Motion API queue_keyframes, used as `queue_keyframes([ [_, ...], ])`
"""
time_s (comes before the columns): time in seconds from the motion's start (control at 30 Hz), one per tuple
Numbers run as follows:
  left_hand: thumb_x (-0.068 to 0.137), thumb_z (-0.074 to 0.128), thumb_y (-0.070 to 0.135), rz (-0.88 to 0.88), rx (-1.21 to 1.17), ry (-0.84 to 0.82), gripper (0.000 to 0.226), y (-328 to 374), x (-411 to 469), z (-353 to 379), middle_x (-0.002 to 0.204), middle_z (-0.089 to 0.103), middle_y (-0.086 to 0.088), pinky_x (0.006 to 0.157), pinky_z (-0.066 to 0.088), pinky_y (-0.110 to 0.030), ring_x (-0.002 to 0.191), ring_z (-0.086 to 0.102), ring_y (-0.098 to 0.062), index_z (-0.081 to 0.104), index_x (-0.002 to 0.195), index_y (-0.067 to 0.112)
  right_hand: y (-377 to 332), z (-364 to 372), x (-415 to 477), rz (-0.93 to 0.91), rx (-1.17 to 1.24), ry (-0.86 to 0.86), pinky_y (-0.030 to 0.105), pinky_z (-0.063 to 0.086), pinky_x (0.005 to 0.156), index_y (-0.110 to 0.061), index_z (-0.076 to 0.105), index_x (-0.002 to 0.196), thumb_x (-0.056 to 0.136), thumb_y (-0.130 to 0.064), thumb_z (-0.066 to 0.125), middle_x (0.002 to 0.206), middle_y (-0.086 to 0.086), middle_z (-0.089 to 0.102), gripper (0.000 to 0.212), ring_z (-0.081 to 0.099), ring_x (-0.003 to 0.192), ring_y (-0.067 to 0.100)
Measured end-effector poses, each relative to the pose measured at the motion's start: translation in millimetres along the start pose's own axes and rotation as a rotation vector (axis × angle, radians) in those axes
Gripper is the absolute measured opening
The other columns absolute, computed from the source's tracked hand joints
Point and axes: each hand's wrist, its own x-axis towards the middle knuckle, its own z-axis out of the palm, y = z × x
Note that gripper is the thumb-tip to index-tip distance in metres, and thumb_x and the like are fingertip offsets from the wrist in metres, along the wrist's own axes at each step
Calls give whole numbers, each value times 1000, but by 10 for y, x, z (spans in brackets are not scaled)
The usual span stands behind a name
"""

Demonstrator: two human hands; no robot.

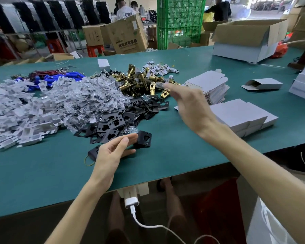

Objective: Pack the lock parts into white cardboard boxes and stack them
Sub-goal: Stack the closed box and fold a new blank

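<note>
- The left hand (113, 153) is held palm-up just above the green table (42, 173). Its fingers are loosely extended and nothing is seen gripped in it.
- A single black plate (145, 139) is propped at a tilt just beside the left fingertips (133, 137). Whether it is touched cannot be told.
- Another dark piece (93, 152) is partly hidden under the left hand, next to a yellow rubber band (88, 162).
- The right hand (190, 104) is stretched forward and blurred, with its fingers spread open and empty. Its index finger is pointed toward the pile of brass latch bolts (139, 80).
- A heap of black plates (120, 120) is spread between the two hands, below the brass pile.
- A wide heap of bagged white parts (42, 106) is found to the left, with blue pieces (60, 76) behind it.
- The white cardboard boxes are kept on the right side of the table — a stack of flat box blanks (209, 83) beyond the right hand, and assembled boxes (241, 115) stacked just beside the right wrist.
- One open white box (262, 84) is laid on its side farther right, and a small white box (103, 64) is set behind the piles.
- A large open carton (248, 39) is placed at the far right edge of the table.
- A white charger and cable (132, 202) are seen hanging under the table's near edge.
</note>
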Motion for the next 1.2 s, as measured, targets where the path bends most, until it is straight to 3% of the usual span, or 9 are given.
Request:
queue_keyframes([
  [0.13, 111, 39, 35, -44, -148, 24, 47, 61, 6, -7, 127, 74, -11, 91, 61, -33, 123, 69, -26, 67, 131, 4, -303, 267, -229, -61, 225, -122, 33, 47, 110, -6, 63, 136, 95, 14, 53, 135, 10, 66, 47, 63, 125, 22],
  [0.27, 110, 26, 48, -92, -327, 47, 63, 116, 15, -11, 131, 70, -18, 90, 62, -38, 122, 68, -33, 59, 140, 4, -464, 535, -612, -131, 335, -287, 29, 37, 118, -3, 63, 136, 85, 25, 51, 141, 9, 62, 59, 54, 136, 21],
  [0.4, 103, 25, 63, -136, -432, 23, 75, 127, 21, -77, 143, 64, -16, 110, 48, -51, 133, 60, -35, 52, 148, 10, -519, 714, -840, -81, 482, -309, 31, 34, 121, -6, 63, 136, 86, 27, 49, 143, 3, 61, 62, 49, 141, 14],
  [0.47, 99, 29, 67, -196, -504, 33, 78, 133, 33, -119, 143, 64, -15, 113, 46, -48, 135, 58, -35, 53, 148, 12, -517, 741, -849, 11, 607, -313, 34, 33, 122, -6, 65, 134, 85, 30, 46, 142, 1, 61, 64, 47, 142, 11],
  [0.67, 90, 55, 63, -334, -750, 26, 66, 165, 40, -201, 142, 64, -14, 87, 62, -38, 113, 71, -28, 70, 127, 10, -523, 761, -740, 417, 1182, -402, 31, 37, 118, -1, 71, 123, 91, 22, 48, 142, -4, 62, 45, 48, 140, 7],
  [0.83, 56, 98, 50, -272, -824, -68, 104, 271, 99, -256, 150, 57, -15, 108, 52, -44, 137, 56, -31, 57, 140, 5, -445, 781, -674, 601, 1492, -424, 28, 46, 111, 4, 63, 132, 94, 18, 47, 143, 6, 61, 44, 54, 136, 15],
  [0.93, 61, 99, 45, -180, -813, -127, 102, 286, 153, -319, 154, 53, -12, 123, 33, -49, 149, 43, -30, 57, 145, 7, -333, 786, -702, 759, 1626, -380, 42, 47, 111, -6, 57, 141, 92, 18, 43, 145, 16, 58, 57, 53, 136, 35],
  [1.0, 64, 98, 41, -146, -782, -175, 114, 302, 190, -360, 162, 42, -13, 124, 29, -48, 152, 39, -30, 42, 157, 6, -306, 786, -706, 822, 1670, -393, 43, 51, 108, -6, 55, 142, 89, 15, 44, 143, 24, 56, 58, 48, 136, 45],
  [1.2, 62, 99, 42, -147, -613, -247, 123, 262, 321, -346, 161, 41, -20, 128, 22, -53, 154, 34, -34, 34, 160, 6, -335, 756, -692, 977, 1733, -382, 45, 55, 101, -1, 51, 142, 92, 1, 42, 136, 23, 63, 50, 63, 119, 39],
])
